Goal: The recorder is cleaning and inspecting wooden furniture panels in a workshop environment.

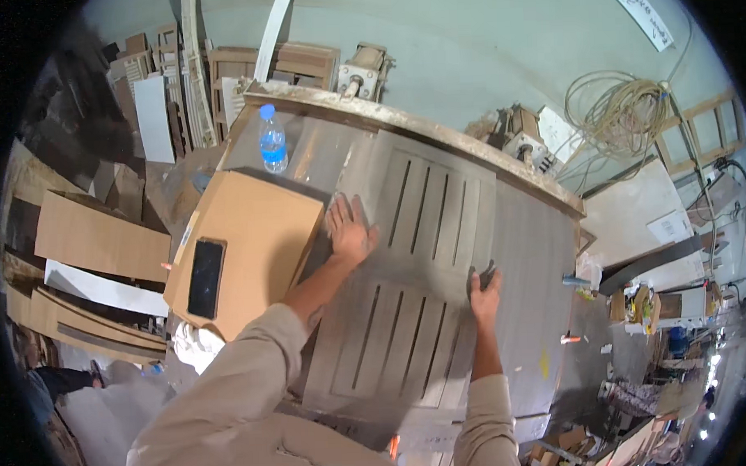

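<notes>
A grey-brown wooden door panel (pixel 366 274) with two groups of long dark slots lies flat on the workbench in front of me. My left hand (pixel 350 234) rests palm down at the panel's left side, its fingers spread and holding nothing. Over the panel's right part is my right hand (pixel 486 299), its fingers curled round a small dark thing (pixel 474 280) that I cannot make out. Left of my left hand, a brown cardboard sheet (pixel 261 212) carries a black phone (pixel 207 278). Behind it a blue-capped water bottle (pixel 272 142) stands upright.
A raised wooden rail (pixel 418 120) runs along the bench's far edge, with metal cylinders (pixel 364 73) behind it. Offcut boards (pixel 102 238) are stacked at the left. A coiled hose (pixel 619 109) hangs on the right wall. A person's leg (pixel 62 383) shows at far left.
</notes>
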`<state>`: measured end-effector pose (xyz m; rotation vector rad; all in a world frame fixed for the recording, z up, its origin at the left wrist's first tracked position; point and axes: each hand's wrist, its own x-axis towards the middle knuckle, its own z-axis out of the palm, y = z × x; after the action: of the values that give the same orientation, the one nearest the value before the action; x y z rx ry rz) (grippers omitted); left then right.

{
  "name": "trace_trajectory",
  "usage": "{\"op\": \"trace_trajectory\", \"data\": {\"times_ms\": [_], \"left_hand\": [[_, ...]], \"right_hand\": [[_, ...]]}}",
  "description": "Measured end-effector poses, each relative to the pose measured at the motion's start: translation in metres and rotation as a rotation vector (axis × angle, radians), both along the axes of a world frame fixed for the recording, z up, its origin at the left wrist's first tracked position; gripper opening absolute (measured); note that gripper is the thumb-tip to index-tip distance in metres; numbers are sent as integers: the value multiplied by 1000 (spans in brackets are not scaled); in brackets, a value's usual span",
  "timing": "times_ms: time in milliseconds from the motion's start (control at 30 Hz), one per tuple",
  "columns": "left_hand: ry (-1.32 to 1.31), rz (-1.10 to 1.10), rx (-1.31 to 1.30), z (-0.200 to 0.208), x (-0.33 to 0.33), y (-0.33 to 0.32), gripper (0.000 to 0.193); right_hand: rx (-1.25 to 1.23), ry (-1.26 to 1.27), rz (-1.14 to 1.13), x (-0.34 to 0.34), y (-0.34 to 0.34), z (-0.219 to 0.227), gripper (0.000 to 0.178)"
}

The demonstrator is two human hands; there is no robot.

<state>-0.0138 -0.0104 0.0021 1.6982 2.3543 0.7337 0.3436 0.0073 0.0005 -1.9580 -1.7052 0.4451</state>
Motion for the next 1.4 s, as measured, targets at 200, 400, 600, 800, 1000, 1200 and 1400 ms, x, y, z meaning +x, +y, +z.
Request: {"op": "trace_trajectory", "data": {"times_ms": [200,400,600,800,1000,1200,1400], "left_hand": [[73,115,25,-7,3,36,85],[152,86,174,-15,-2,31,80],[135,93,-11,-14,8,39,78],[289,88,154,-28,-4,35,74],[195,129,-146,-9,11,43,82],[155,61,184,-29,0,35,78],[90,133,-166,-9,6,40,79]], "right_hand": [[-59,178,7,-11,92,-1,79],[-35,-53,89,-22,76,1,79],[65,-279,85,-28,77,-16,66],[125,-408,-36,-42,80,-17,73],[36,-416,-15,-25,86,-25,78],[99,-395,7,-26,86,-33,77],[129,-404,-7,-25,86,-36,78]]}}
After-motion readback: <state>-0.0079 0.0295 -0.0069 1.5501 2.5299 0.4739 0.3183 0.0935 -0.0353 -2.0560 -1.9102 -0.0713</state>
